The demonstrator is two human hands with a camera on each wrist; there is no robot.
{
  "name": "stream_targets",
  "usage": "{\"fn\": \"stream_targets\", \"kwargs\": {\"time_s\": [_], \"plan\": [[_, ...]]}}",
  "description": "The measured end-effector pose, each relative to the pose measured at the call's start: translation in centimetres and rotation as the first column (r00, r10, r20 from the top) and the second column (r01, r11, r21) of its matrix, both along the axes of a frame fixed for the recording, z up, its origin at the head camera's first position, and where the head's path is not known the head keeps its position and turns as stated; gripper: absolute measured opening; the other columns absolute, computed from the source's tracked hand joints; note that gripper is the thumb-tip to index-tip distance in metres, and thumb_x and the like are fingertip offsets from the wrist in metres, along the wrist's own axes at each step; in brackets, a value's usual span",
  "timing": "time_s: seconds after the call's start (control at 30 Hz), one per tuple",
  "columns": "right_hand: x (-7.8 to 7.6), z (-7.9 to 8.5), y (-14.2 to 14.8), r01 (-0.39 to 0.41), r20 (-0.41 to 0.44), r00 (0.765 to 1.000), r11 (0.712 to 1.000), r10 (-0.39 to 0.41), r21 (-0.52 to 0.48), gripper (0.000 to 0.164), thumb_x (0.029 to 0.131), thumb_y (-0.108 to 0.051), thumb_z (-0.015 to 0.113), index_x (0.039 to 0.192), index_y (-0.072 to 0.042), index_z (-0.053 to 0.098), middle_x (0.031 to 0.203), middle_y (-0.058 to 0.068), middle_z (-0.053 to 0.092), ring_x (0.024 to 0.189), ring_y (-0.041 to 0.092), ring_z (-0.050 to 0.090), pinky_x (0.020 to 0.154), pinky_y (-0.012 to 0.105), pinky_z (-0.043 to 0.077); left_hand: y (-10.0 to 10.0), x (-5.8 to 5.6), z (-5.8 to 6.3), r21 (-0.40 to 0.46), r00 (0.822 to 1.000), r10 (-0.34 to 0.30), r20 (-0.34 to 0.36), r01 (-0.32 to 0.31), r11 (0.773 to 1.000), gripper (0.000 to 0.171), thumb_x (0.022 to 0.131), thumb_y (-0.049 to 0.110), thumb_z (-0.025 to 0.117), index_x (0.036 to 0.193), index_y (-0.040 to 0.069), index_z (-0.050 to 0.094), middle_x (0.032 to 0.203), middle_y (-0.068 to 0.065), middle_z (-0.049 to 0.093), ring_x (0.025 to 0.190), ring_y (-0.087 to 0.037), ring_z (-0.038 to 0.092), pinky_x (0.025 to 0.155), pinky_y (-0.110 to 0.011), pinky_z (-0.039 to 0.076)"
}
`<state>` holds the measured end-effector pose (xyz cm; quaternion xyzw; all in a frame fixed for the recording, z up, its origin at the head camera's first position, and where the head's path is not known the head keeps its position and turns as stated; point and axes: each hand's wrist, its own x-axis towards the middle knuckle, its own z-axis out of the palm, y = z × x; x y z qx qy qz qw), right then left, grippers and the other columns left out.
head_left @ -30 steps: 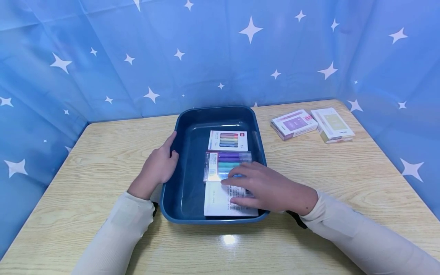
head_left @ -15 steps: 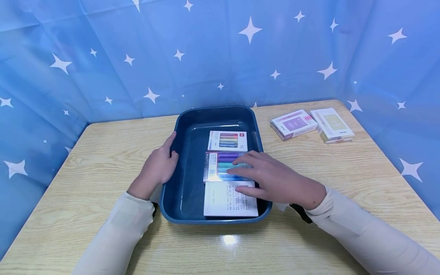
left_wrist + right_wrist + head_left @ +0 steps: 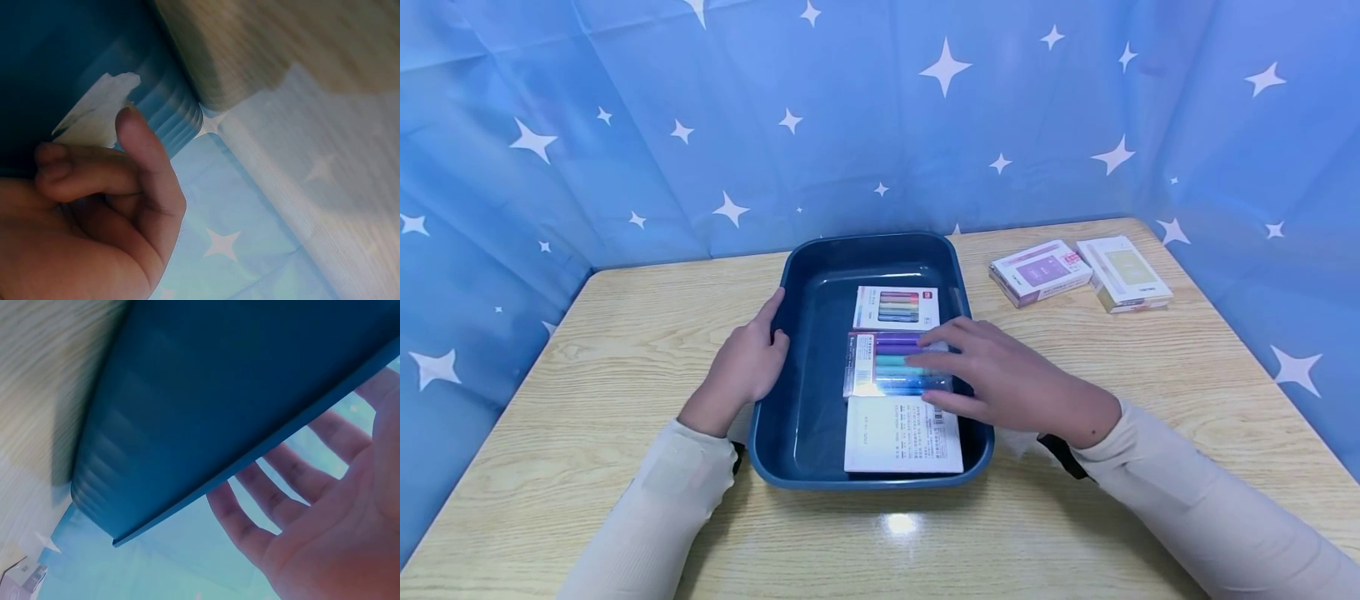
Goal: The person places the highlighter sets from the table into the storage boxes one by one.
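Note:
A dark blue plastic tray (image 3: 808,358) lies on the table, holding a column of packs along its right side. My left hand (image 3: 741,362) grips the tray's left rim; in the left wrist view its fingers (image 3: 153,194) bend against the outer wall. My right hand (image 3: 1000,371) reaches over the right rim with fingers spread over a clear pack of markers (image 3: 865,362). Whether the fingertips touch it, I cannot tell. Behind that pack lies a white windowed box of coloured pens (image 3: 868,307); in front is a white box with printed text (image 3: 880,442).
On the wooden table (image 3: 625,350), at the back right, lie a white box with a purple label (image 3: 1041,271) and a white box with a yellow-green label (image 3: 1126,271). A blue curtain with white stars (image 3: 850,125) hangs behind the table and along its sides.
My right hand has shifted right and slightly back, from above the front white box and markers to above the markers' right end, uncovering more of the front box. My left hand stays put.

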<state>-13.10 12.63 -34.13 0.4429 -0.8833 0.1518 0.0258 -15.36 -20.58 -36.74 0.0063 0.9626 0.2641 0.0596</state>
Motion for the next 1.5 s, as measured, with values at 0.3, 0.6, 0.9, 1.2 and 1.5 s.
{"fn": "stream_targets", "kwargs": {"time_s": [0.3, 0.6, 0.9, 1.2, 1.5], "plan": [[-0.5, 0.3, 0.5, 0.079, 0.007, 0.997, 0.997, -0.08, 0.025, 0.047, 0.094, -0.043, 0.068, 0.135, -0.022, 0.064, 0.135, 0.007, 0.06, 0.124, 0.028, 0.054, 0.103, 0.054, 0.047, 0.0, 0.0, 0.0, 0.008, 1.0, 0.0, -0.001, 0.0, 1.0, 0.063, 0.105, 0.024, 0.033, 0.163, 0.025, 0.008, 0.056, -0.005, 0.048, 0.045, -0.023, 0.051, 0.048, -0.033, 0.045], [-1.1, 0.7, 0.7, 0.171, 0.021, 0.985, 0.983, -0.173, 0.066, 0.048, 0.093, -0.045, 0.068, 0.135, -0.022, 0.065, 0.139, 0.009, 0.057, 0.13, 0.032, 0.052, 0.105, 0.055, 0.046, -0.1, 0.0, 0.0, 0.011, 1.0, 0.002, -0.002, -0.002, 1.0, 0.063, 0.105, 0.024, 0.033, 0.163, 0.025, 0.009, 0.055, -0.005, 0.048, 0.045, -0.023, 0.051, 0.047, -0.033, 0.044], [-1.7, 0.5, 1.2, 0.209, -0.003, 0.978, 0.977, -0.209, 0.044, 0.047, 0.093, -0.042, 0.068, 0.134, -0.02, 0.065, 0.14, 0.01, 0.056, 0.131, 0.032, 0.05, 0.108, 0.058, 0.042, -0.1, 0.1, 0.0, 0.015, 1.0, 0.004, 0.001, -0.004, 1.0, 0.063, 0.105, 0.024, 0.033, 0.163, 0.026, 0.008, 0.055, -0.005, 0.047, 0.045, -0.024, 0.051, 0.047, -0.034, 0.044], [-2.6, 0.2, 1.8, 0.273, -0.028, 0.962, 0.962, -0.272, 0.019, 0.045, 0.094, -0.04, 0.068, 0.133, -0.018, 0.066, 0.14, 0.011, 0.056, 0.132, 0.034, 0.052, 0.111, 0.061, 0.038, 0.0, 0.0, 0.0, 0.011, 1.0, 0.005, 0.006, -0.005, 1.0, 0.062, 0.105, 0.024, 0.033, 0.163, 0.025, 0.008, 0.056, -0.005, 0.047, 0.045, -0.023, 0.051, 0.048, -0.033, 0.044], [-3.3, 0.1, 2.3, 0.322, -0.02, 0.947, 0.946, -0.321, 0.026, 0.043, 0.095, -0.038, 0.066, 0.133, -0.016, 0.066, 0.139, 0.013, 0.057, 0.136, 0.039, 0.047, 0.112, 0.062, 0.035, 0.0, 0.0, 0.0, 0.014, 1.0, 0.005, 0.002, -0.005, 1.0, 0.062, 0.105, 0.025, 0.033, 0.163, 0.025, 0.009, 0.056, -0.005, 0.047, 0.046, -0.024, 0.051, 0.048, -0.034, 0.044]]}}
